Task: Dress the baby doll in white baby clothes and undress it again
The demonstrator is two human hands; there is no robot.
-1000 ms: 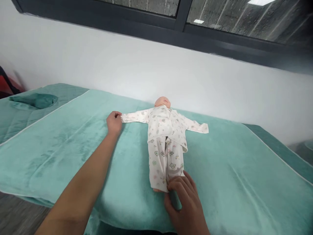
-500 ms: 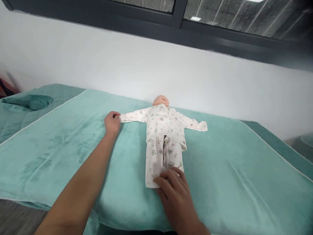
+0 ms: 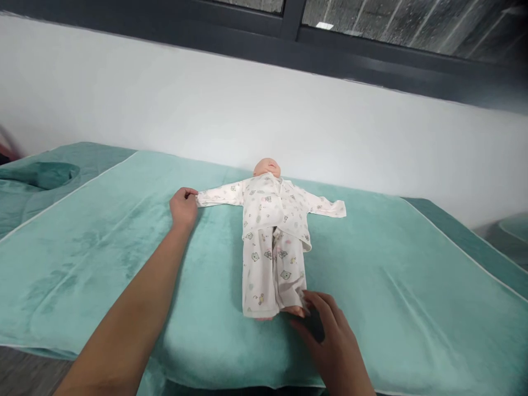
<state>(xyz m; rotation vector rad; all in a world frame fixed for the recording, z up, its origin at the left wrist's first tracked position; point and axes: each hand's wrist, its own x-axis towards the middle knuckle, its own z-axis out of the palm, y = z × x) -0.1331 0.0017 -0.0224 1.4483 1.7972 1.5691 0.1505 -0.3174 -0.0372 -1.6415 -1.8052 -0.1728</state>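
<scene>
Here's the doll, flat on its back in the middle of the bed, head up by the white wall, legs pointing toward the person. It's wearing a printed white shirt, both arms stretched out to the sides, and matching trousers below, little animal figures dotted over the cloth. Over on the left, the left hand has its fingertips drawn narrow, pinching the cuff of the outstretched sleeve, the forearm reaching in low across the green cover. And down at the bottom, the right hand: fingers and thumb curve wide apart, the fingertips right at the trouser hem, the thumb just below a bare foot that peeps out beneath it. That hem is a bit blurred, so I can't tell how firmly the cloth is caught. The other sleeve lies loose on the cover, well apart from either hand. Off to the far left, a darker green padded section carries a rounded hollow, and above it all runs a dark window frame with droplets on the glass.
</scene>
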